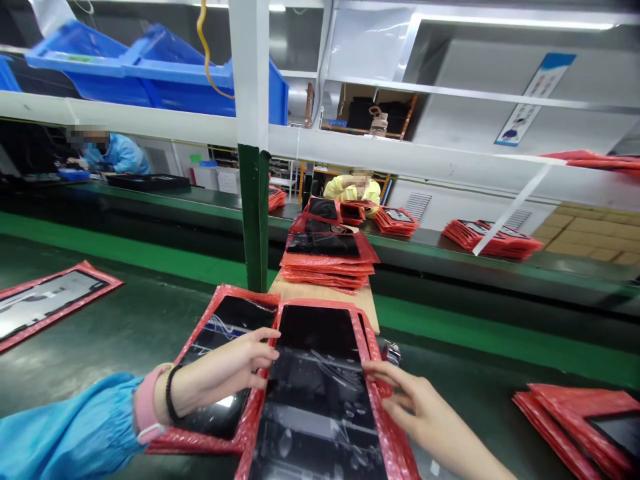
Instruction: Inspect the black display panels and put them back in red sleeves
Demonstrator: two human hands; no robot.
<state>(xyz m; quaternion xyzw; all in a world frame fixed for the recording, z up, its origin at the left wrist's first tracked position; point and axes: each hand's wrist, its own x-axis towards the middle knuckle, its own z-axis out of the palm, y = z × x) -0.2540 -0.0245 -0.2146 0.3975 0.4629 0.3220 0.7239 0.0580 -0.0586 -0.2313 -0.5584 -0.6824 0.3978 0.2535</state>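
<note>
The left hand (235, 373), fingers spread and loosely bent, rests its fingertips on the left edge of the near panel (315, 393), a flat, glossy black rectangle lying in a crinkled red bubble-wrap sleeve; it closes on nothing. The right hand (410, 400) lies open with its fingers along the panel's right edge, on the red wrap, also without a grip. The panel sits on the dark green surface (125, 327) directly in front of the person, between the two hands. Just to its left, partly under the left forearm, a second panel (220, 333) of the same kind lies tilted, its black face catching glare. The left arm wears a shiny blue sleeve (65, 427) with a pink cuff and a black wristband. Beyond the panels a stack (327, 260) of red-wrapped pieces stands on a tan board. More red sleeves lie at the far left (50, 297) and the near right (585, 420). Across a green-edged belt, two other people sit at work, one in blue (115, 155), one in yellow (353, 188). Blue plastic bins (150, 67) sit tilted on a white rail overhead.
</note>
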